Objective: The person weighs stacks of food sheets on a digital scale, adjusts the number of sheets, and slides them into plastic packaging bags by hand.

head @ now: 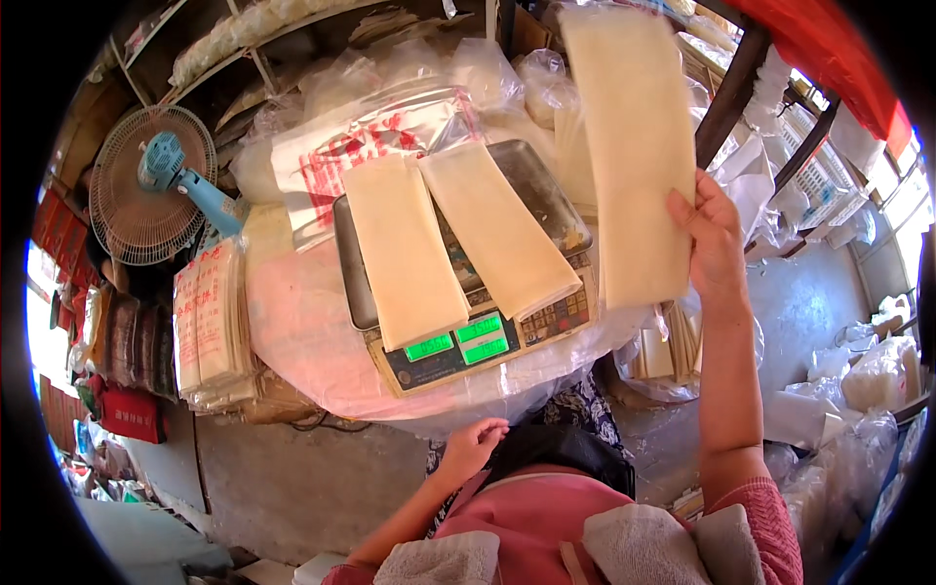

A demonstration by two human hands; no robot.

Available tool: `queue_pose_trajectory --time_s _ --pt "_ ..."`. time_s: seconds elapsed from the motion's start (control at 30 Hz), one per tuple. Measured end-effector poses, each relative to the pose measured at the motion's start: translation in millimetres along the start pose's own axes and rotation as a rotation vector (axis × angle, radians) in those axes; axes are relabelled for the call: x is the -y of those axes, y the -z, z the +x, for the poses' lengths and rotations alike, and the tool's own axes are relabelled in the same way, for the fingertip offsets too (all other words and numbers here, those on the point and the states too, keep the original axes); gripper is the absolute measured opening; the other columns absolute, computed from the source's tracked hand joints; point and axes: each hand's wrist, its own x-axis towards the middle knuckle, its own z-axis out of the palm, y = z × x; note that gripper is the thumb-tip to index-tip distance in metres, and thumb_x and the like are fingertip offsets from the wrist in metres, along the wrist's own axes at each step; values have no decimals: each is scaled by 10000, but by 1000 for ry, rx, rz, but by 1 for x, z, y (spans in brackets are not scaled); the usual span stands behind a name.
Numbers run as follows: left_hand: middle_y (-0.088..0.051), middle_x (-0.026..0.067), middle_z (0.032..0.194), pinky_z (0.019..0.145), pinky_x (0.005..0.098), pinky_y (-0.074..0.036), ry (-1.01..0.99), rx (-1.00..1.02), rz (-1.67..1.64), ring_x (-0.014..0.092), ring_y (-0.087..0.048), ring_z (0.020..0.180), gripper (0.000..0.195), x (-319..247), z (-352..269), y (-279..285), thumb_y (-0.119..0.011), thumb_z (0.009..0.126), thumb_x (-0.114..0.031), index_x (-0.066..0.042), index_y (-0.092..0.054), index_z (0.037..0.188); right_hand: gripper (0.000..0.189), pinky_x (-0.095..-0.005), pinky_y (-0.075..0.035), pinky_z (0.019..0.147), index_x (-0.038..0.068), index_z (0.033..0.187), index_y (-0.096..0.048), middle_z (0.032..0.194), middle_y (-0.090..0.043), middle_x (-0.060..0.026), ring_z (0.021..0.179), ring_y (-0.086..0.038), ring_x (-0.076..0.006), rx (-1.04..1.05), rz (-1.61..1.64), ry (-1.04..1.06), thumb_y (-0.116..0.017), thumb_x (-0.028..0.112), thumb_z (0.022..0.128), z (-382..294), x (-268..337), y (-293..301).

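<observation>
My right hand (715, 234) grips the lower right edge of a long folded cream-coloured sheet (636, 161), which looks like thin flatbread. It hangs upright beside a digital price scale (563, 314) with lit green displays. Across the scale's metal tray (537, 175) lie two shorter folded sheets, a left one (406, 256) and a right one (501, 227). Their near ends stick out over the front panel, and the left one partly covers a display. My left hand (472, 450) is low at the table's front edge, its fingers curled together with nothing visible in them.
Pink-white plastic covers the table (292, 322). Behind the scale lies a clear printed bag (351, 161). A blue fan (157, 179) stands left, above a pile of printed packets (212, 322). More folded sheets (669, 351) sit at right, below table level. Bagged goods (877, 373) line the right side.
</observation>
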Motion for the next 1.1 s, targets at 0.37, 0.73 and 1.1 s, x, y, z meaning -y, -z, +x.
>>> queue_pose_trajectory --time_s 0.37,0.73,1.1 --pt "-694 83 962 764 275 -519 -110 82 -102 127 -655 870 228 -38 29 -4 -561 951 -133 6 -609 1125 448 -273 -469 899 -50 1290 -484 1165 -626 -101 1041 -605 -157 -163 -10 -88 -560 -59 848 -83 -49 49" --pt "-656 127 739 567 318 -490 -109 -150 249 232 -653 611 166 60 -2 -2 -638 884 -209 -57 -676 936 263 -297 -496 730 -32 1010 -661 898 -667 -76 793 -627 -178 -742 -397 -734 -610 -39 753 -345 -168 280" --pt "-655 131 680 569 299 -499 -10 -318 241 172 -650 579 188 72 6 -14 -634 879 -200 -21 -691 895 267 -331 -516 690 -21 1042 -654 864 -669 -102 758 -635 -203 -664 -351 -659 -623 6 778 -259 -199 325"
